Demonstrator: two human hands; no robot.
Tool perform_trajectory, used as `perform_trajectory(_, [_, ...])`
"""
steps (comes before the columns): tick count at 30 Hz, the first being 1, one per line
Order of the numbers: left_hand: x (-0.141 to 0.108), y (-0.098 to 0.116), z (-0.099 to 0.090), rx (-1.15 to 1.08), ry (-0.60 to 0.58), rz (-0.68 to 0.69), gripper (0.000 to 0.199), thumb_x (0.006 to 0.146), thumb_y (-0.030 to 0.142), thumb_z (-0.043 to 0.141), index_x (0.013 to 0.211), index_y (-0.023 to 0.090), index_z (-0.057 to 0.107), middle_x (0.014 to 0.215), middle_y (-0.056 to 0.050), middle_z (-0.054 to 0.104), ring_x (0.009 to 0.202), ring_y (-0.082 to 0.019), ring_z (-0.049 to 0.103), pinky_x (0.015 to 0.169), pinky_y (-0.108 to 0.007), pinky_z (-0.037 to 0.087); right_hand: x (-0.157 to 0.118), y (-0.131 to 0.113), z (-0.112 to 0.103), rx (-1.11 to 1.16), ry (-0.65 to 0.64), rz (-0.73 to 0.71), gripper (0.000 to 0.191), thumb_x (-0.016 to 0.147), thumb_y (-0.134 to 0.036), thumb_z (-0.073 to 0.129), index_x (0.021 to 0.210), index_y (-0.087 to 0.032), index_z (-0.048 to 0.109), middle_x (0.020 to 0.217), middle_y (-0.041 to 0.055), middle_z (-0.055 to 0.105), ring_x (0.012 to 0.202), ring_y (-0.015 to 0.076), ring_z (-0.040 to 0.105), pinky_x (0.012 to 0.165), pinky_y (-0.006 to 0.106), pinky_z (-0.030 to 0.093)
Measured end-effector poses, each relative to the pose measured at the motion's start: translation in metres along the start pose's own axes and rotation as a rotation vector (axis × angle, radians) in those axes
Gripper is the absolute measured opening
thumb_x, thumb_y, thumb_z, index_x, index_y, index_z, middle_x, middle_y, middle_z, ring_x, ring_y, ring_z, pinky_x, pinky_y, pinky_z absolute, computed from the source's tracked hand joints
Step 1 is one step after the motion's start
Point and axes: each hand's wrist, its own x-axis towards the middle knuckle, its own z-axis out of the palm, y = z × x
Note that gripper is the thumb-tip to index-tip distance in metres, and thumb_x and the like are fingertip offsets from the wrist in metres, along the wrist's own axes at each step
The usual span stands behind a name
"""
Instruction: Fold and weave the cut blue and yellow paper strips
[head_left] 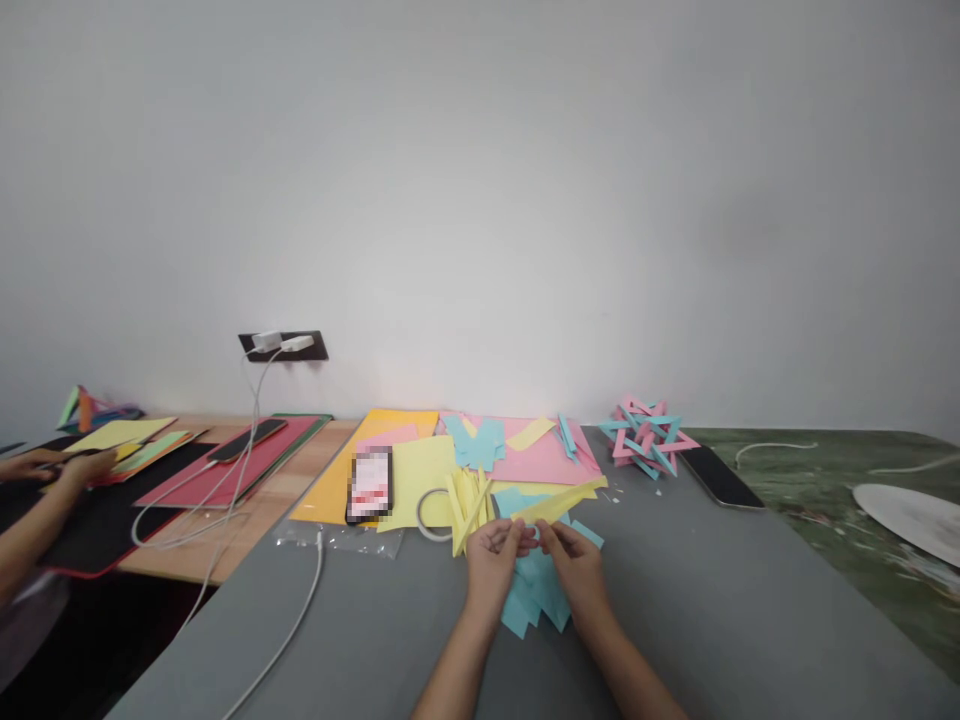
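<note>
My left hand (pixel 495 560) and my right hand (pixel 576 565) meet above a pile of blue paper pieces (pixel 536 590), fingers pinched. Between their fingertips is a folded yellow paper strip (pixel 559 503), its pointed end reaching up to the right. My fingers cover its lower edge. Just left of my hands lies a bundle of folded yellow paper strips (pixel 469 505). A roll of tape (pixel 433 515) rests beside that bundle. Behind are more blue pieces (pixel 480 443) on a pink sheet (pixel 540 465).
A pink and blue paper star (pixel 649 438) and a dark phone (pixel 721 477) stand at right. Another phone (pixel 370 485) lies on yellow and orange sheets (pixel 326 495). A white cable (pixel 296 625) crosses the grey table (pixel 360 640). Far left, another person's hands (pixel 86 468) hold scissors near paper.
</note>
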Motion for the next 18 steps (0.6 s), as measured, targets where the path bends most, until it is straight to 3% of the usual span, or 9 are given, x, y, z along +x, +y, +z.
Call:
perform_trajectory(9, [0.0014,-0.0011,-0.0013,0.002,0.006,-0.02,0.029,0.054,0.037,0.063,0.064,0.01,0.059,0.066,-0.013,0.067,0.059,-0.022,0.063,0.05,-0.026,0.048,-0.0009,-0.0028,-0.001,-0.041,0.033,-0.01,0.033,0.066,-0.044,0.05,0.051,-0.015,0.054,0.045,-0.0023,0.045,0.045,0.0102,0.039,0.045,0.021,0.03])
perform_trajectory(18, [0.0014,0.0016,-0.0027,0.013,-0.002,-0.056,0.032,0.057,0.039,0.06,0.067,0.009,0.061,0.066,-0.013,0.067,0.058,-0.021,0.062,0.053,-0.026,0.047,-0.0002,-0.0075,-0.0038,0.133,0.092,-0.011,0.036,0.071,-0.044,0.043,0.05,-0.015,0.051,0.05,-0.0005,0.048,0.052,0.0118,0.045,0.053,0.022,0.036])
